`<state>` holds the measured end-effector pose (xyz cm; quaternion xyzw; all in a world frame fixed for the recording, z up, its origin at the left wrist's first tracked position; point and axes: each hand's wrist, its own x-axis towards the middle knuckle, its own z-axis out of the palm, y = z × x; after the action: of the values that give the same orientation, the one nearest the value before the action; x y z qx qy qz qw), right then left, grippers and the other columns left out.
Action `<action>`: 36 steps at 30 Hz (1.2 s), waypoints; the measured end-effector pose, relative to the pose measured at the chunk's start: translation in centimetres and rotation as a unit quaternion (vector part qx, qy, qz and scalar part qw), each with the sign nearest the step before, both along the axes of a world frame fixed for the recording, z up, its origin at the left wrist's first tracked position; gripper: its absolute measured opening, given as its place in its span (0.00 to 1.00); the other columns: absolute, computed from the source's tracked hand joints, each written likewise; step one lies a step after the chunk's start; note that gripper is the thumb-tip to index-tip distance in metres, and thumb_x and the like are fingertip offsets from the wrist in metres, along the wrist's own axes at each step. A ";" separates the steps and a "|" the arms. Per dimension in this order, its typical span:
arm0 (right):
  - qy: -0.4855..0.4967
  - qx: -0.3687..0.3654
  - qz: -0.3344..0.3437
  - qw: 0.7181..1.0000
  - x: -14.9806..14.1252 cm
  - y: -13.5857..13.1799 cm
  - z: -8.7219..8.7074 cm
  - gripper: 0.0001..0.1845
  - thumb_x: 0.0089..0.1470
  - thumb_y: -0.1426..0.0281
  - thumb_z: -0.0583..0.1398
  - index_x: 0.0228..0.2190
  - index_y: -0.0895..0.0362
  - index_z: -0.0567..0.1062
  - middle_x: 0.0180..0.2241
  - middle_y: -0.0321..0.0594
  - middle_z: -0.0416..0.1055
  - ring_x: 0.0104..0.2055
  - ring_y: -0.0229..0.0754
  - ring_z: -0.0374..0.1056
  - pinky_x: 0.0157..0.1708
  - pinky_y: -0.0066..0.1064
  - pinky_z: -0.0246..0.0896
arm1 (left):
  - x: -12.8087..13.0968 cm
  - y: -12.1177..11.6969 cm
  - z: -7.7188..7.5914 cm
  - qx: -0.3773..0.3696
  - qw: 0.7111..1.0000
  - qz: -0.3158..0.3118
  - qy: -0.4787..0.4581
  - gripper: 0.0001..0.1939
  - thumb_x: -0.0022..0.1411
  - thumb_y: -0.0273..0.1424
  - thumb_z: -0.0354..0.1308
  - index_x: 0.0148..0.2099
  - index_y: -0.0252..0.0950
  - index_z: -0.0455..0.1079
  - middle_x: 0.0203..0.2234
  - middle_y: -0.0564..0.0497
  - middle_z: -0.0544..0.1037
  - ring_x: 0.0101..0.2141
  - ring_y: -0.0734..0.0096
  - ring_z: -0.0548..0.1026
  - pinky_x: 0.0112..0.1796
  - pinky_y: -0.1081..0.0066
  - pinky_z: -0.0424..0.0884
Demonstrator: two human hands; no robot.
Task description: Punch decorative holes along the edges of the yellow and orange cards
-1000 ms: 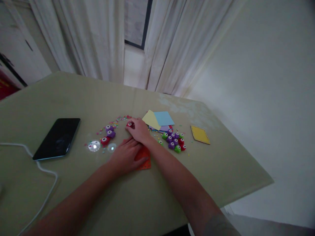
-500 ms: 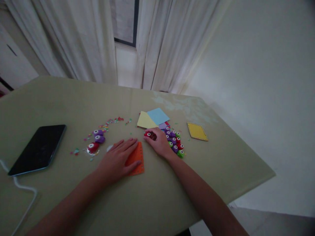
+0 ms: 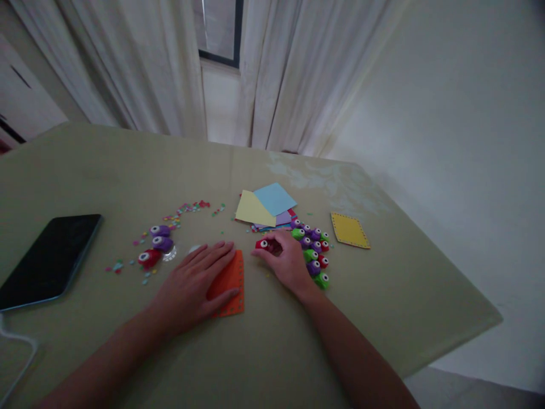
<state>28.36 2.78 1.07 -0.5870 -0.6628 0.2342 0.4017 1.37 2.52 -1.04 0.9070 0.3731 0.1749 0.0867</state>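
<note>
My left hand [image 3: 198, 281] lies flat, fingers stretched out, on an orange square [image 3: 232, 284] with small holes along its edge. A pale round thing [image 3: 194, 249] peeks out beyond its fingers, partly hidden. Between the thumb and fingers of my right hand [image 3: 285, 258] is a small red one-eyed toy [image 3: 263, 244], just right of the orange square. Several purple, green and red one-eyed toys [image 3: 314, 267] stand packed together beside that hand, some hidden behind it. Farther left sit two purple eye toys [image 3: 162, 243] and a red eye toy [image 3: 150, 259].
A tablet [image 3: 51, 261] with a white cable [image 3: 21, 338] lies at the left. Tiny coloured bits [image 3: 187, 209] are scattered near the left toys. Behind my hands are pale yellow [image 3: 254, 209] and light blue sheets [image 3: 276, 197]. A yellow holed square [image 3: 349, 230] lies right.
The whole view has shifted a little and come slightly closer. My left hand stays flat on the orange square, and my right hand keeps its pinch on the red eye toy.
</note>
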 end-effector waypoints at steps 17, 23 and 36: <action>0.018 -0.078 0.077 0.994 -1.7 -1.0 0.4 0.12 0.57 0.73 0.70 0.44 0.55 0.82 0.39 0.41 0.79 0.33 0.40 0.74 0.35 0.32 0.72 | 0.1 -0.3 0.6 -0.036 0.999 0.022 -0.015 0.36 0.75 0.53 0.54 0.77 0.41 0.61 0.73 0.46 0.66 0.70 0.51 0.67 0.70 0.49 0.63; 0.026 -0.080 0.069 0.994 -1.6 -1.1 0.7 0.10 0.58 0.72 0.70 0.43 0.55 0.82 0.37 0.40 0.79 0.31 0.39 0.73 0.32 0.31 0.71 | 0.2 -0.3 0.6 -0.048 0.998 0.043 -0.020 0.37 0.76 0.54 0.53 0.77 0.40 0.59 0.74 0.44 0.65 0.71 0.49 0.66 0.68 0.48 0.66; 0.058 -0.081 0.054 0.994 -1.8 -1.2 0.7 0.10 0.58 0.67 0.71 0.42 0.54 0.82 0.35 0.40 0.80 0.31 0.41 0.74 0.32 0.33 0.72 | 0.2 -0.3 0.6 -0.044 0.998 0.047 -0.010 0.36 0.76 0.54 0.52 0.76 0.40 0.60 0.73 0.44 0.66 0.70 0.50 0.67 0.68 0.49 0.65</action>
<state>26.54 1.61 1.76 -0.5668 -0.6478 0.3420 0.3771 1.59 2.20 -0.45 0.8819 0.4217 0.1714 0.1225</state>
